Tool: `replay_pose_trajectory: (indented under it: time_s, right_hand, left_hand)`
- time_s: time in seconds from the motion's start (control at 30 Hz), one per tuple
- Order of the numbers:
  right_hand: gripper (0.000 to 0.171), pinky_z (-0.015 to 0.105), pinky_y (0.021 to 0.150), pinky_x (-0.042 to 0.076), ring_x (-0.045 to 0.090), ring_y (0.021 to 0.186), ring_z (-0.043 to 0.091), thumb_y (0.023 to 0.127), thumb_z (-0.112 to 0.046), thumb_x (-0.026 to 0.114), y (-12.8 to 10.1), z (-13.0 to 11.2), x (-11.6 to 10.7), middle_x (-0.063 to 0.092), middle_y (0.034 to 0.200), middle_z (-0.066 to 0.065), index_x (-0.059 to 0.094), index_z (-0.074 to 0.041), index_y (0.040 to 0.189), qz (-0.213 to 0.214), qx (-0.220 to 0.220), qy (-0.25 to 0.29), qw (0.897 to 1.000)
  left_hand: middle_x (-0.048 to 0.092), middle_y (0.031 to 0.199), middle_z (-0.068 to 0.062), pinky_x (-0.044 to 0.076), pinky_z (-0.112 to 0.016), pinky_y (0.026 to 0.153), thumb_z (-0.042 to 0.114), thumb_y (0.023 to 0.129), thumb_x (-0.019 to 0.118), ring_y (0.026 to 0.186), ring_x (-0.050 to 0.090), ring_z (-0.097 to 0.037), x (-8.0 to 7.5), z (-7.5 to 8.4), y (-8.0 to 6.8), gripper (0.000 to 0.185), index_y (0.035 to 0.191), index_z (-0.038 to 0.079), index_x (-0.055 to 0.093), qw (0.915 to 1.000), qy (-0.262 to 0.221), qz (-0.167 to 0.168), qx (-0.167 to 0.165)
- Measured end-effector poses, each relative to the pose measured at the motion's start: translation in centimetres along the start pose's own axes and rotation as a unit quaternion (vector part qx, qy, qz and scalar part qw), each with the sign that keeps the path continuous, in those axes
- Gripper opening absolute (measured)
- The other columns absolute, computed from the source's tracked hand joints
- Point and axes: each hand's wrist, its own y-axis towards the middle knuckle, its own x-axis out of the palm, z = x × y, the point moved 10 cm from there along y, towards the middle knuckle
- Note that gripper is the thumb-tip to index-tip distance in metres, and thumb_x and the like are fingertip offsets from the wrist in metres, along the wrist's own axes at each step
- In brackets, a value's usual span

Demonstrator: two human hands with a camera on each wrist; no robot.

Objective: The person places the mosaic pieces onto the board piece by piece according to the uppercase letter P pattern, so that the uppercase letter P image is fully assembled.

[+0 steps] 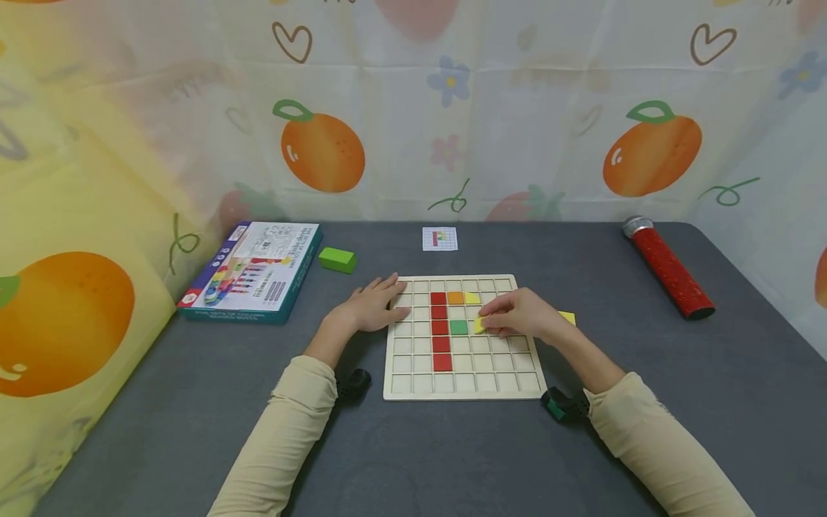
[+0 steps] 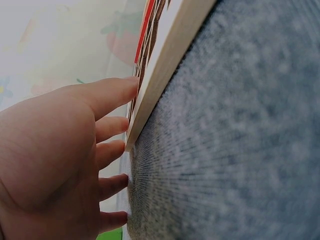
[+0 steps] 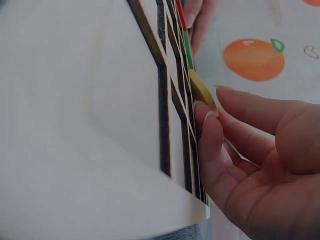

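We see the head view evenly and softly lit, with only faint shadows under the forearms on the grey table. Its edges bow outward, and the curtain at far left looks washed out. Both wrist views are dimmer; the wooden board fills the right one as a blurred, pale mass.

the grid board looks like pale matt wood. it lies on a dark grey felt-like table cover, finely fuzzy. right of the board, the red tube glitters.
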Motion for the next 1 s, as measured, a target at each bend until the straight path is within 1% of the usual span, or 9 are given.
replay_pose_trajectory:
  time_s: [0.17, 0.47, 0.63, 0.83, 1.0]
  right_hand:
    - [0.027, 0.030, 0.068, 0.052, 0.062, 0.074, 0.018, 0.092, -0.021, 0.067, 0.0, -0.2, 0.1, 0.068, 0.085, 0.004, 0.071, -0.002, 0.110, 0.000, -0.007, -0.028, 1.000]
    - [0.033, 0.033, 0.073, 0.052, 0.061, 0.081, 0.019, 0.096, -0.025, 0.060, -0.5, -1.1, 0.8, 0.068, 0.095, 0.004, 0.066, -0.003, 0.120, -0.054, -0.061, -0.053, 0.995]
    - [0.036, 0.033, 0.072, 0.052, 0.061, 0.082, 0.019, 0.097, -0.027, 0.058, -0.5, -1.1, 0.8, 0.067, 0.096, 0.004, 0.064, -0.003, 0.123, -0.052, -0.058, -0.055, 0.995]
    - [0.036, 0.033, 0.066, 0.049, 0.057, 0.077, 0.020, 0.097, -0.027, 0.057, -0.2, -0.9, 0.7, 0.065, 0.088, 0.006, 0.064, -0.003, 0.123, -0.051, -0.055, -0.039, 0.996]
    - [0.038, 0.033, 0.071, 0.050, 0.059, 0.085, 0.020, 0.098, -0.028, 0.056, -0.1, -0.5, 0.7, 0.067, 0.096, 0.006, 0.062, -0.003, 0.126, -0.059, -0.045, -0.019, 0.997]
  left_hand:
    - [0.007, 0.159, -0.010, 0.009, -0.058, 0.110, 0.044, 0.100, 0.044, 0.143, 0.004, -0.035, -0.1, 0.0, -0.1, 0.066, 0.154, 0.013, 0.021, 1.0000, 0.000, 0.000, 0.002]
    - [0.007, 0.159, -0.009, 0.009, -0.058, 0.110, 0.045, 0.100, 0.044, 0.143, 0.005, -0.034, 0.0, 0.0, 0.0, 0.066, 0.154, 0.013, 0.021, 1.0000, 0.002, -0.001, -0.002]
    - [0.008, 0.159, -0.009, 0.009, -0.058, 0.110, 0.044, 0.100, 0.044, 0.143, 0.005, -0.035, -0.1, 0.0, 0.0, 0.067, 0.153, 0.013, 0.021, 1.0000, 0.001, 0.000, -0.003]
    - [0.008, 0.159, -0.010, 0.009, -0.058, 0.110, 0.044, 0.100, 0.045, 0.143, 0.006, -0.035, -0.2, 0.1, -0.1, 0.066, 0.153, 0.012, 0.022, 1.0000, 0.002, 0.004, -0.001]
    - [0.009, 0.158, -0.011, 0.010, -0.058, 0.110, 0.043, 0.100, 0.045, 0.143, 0.007, -0.035, -0.1, 0.1, -0.1, 0.065, 0.153, 0.011, 0.023, 1.0000, 0.004, 0.005, -0.001]
